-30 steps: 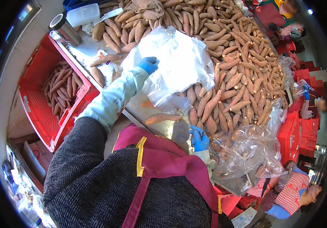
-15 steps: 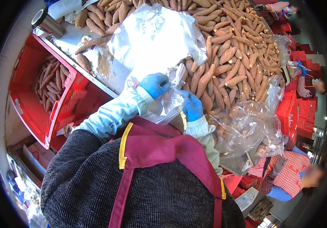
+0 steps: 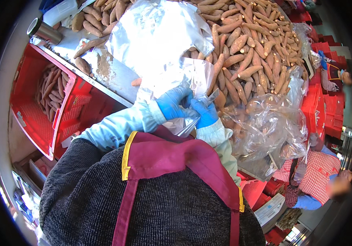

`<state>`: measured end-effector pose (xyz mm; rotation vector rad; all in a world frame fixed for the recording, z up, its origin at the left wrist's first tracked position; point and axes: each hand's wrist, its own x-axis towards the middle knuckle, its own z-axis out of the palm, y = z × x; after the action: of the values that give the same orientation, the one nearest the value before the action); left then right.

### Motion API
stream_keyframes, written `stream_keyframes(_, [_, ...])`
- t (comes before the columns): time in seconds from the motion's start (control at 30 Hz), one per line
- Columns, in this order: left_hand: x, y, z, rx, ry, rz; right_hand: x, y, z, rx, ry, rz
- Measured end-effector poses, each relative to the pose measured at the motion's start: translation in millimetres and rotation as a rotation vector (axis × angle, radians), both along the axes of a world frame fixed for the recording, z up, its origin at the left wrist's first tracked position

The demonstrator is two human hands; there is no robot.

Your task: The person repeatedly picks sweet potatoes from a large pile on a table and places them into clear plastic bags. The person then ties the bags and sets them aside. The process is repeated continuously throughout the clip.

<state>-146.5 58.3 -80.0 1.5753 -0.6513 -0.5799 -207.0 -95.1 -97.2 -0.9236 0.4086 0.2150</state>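
Right now a clear plastic bag (image 3: 192, 82) is being gripped by both hands close to the chest: the left hand (image 3: 174, 102) in its blue glove is being closed around the bag's bunched lower part, and the right hand (image 3: 203, 112), gloved the same, is being pinched shut on the edge just beside it. Whether anything is being held inside the bag cannot be told; the film looks slack and mostly empty, so filling is judged as barely begun. A large heap of sweet potatoes (image 3: 245, 49) is being left unsorted across the counter (image 3: 110, 71), and much appears to be remaining. A stack of flat clear bags (image 3: 155, 33) is being kept on top of the heap, just beyond the hands. To the right, a big crumpled clear sack (image 3: 266, 127) is being left sagging off the counter's edge. At the left, a red crate (image 3: 40, 123) is being used for more potatoes, only partly filled. Further red crates (image 3: 325, 102) are being kept stacked at the far right.
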Motion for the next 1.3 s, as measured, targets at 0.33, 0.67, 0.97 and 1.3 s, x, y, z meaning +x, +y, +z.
stream_keyframes(0.33, [9, 9, -36, -0.266, 0.449, 0.299, -8, -68, -21, -0.199, -0.021, -0.213])
stream_keyframes(0.67, [9, 31, 0, 0.196, -0.525, 0.368, -16, -114, 13, -0.192, -0.147, -0.612])
stream_keyframes(0.97, [-5, 13, 27, 0.551, -0.818, 0.244, -23, -47, 20, -0.704, -0.302, 0.2])
stream_keyframes(1.3, [4, 55, -5, -0.207, 0.65, 0.432, 13, -122, -72, -1.874, -0.103, 0.271])
